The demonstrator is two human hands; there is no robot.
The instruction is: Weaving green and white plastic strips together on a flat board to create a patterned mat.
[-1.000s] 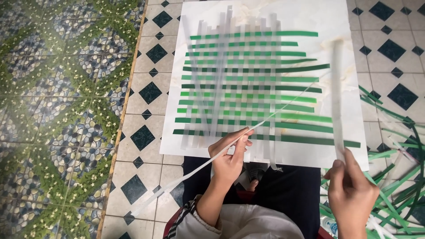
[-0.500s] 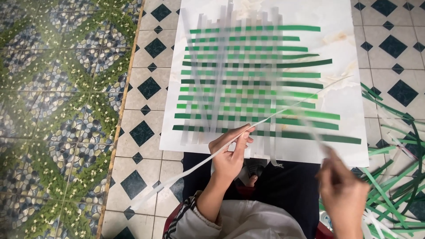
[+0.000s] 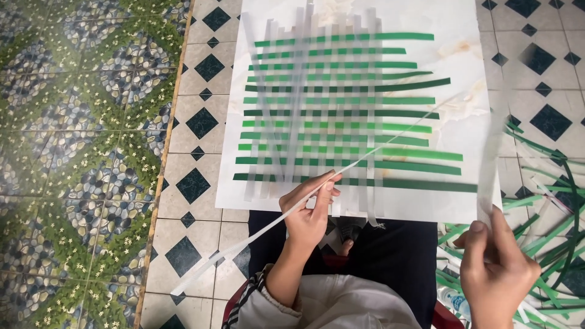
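Note:
A mat woven of green horizontal strips and pale translucent vertical strips (image 3: 341, 116) lies on a white board (image 3: 463, 36) on the tiled floor. My left hand (image 3: 311, 210) pinches a long pale strip (image 3: 244, 244) that slants from lower left up across the mat's near edge. My right hand (image 3: 496, 274), at the lower right, grips another pale strip (image 3: 490, 164) that stands upright and looks blurred.
A heap of loose green and pale strips (image 3: 542, 219) lies on the floor at the right. Black-and-white diamond tiles (image 3: 195, 183) surround the board, and a green patterned floor (image 3: 73, 152) fills the left. My dark-clothed legs (image 3: 390, 262) sit below the board.
My right hand has risen back into view with its strip now upright beside the board's right edge. My left hand and its slanted strip have barely moved.

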